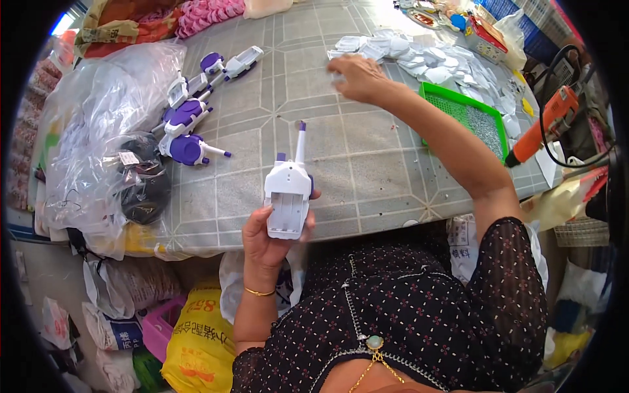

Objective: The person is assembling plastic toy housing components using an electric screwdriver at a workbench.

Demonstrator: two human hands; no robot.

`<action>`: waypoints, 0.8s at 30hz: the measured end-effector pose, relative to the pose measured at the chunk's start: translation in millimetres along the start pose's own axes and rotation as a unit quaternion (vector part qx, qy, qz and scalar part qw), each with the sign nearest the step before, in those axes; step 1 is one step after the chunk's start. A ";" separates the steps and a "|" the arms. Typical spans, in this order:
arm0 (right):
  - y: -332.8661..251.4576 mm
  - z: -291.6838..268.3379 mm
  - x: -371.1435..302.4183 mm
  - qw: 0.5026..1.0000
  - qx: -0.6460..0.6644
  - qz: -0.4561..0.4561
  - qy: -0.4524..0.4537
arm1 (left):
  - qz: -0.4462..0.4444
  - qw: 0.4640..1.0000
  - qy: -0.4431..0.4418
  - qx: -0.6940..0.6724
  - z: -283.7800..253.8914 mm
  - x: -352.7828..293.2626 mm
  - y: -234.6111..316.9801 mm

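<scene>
Just past the table's near edge, my left hand (pixel 259 237) is closed around a white and purple toy walkie-talkie (pixel 289 175). Its antenna points away from me, and the open battery compartment faces up. My right hand (pixel 359 77) is stretched out to the near left end of a heap of white plastic covers (pixel 436 57). Its fingers are bent together, with a small whitish patch under them, too blurred to name. To the left lie several more white and purple toy walkie-talkies (pixel 187 124) in a loose cluster.
A green tray (pixel 464 101) of small metal pieces sits beneath my right forearm. Past it lies an orange and black power tool (pixel 547 121) with a black cable. Clear plastic bags (pixel 108 98) and a dark wrapped bundle (pixel 143 180) cover the table's left side. A red tin (pixel 486 39) stands far right.
</scene>
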State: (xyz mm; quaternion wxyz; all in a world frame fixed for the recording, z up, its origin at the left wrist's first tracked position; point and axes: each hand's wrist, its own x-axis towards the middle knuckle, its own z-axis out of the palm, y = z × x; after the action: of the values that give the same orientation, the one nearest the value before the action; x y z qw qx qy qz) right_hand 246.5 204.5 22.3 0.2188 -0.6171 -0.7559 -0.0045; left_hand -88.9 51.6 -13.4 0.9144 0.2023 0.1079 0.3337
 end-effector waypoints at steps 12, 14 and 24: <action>37.2 35.4 53.7 0.972 -0.212 0.076 0.073 | 0.179 0.983 0.045 0.015 9.4 22.0 -13.2; 2.2 21.6 50.2 0.961 0.180 0.122 0.168 | 0.209 0.975 0.057 0.036 1.6 22.7 -12.7; -138.5 2.7 -107.8 0.866 0.497 0.045 -0.019 | 0.266 0.960 0.086 0.027 11.5 29.0 -20.7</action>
State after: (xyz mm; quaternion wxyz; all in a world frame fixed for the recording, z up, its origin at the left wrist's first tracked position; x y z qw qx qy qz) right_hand 131.5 71.8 20.0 0.4818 -0.4603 -0.6332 0.3938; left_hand -51.5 52.7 -14.1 0.7739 0.2194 0.1370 0.5781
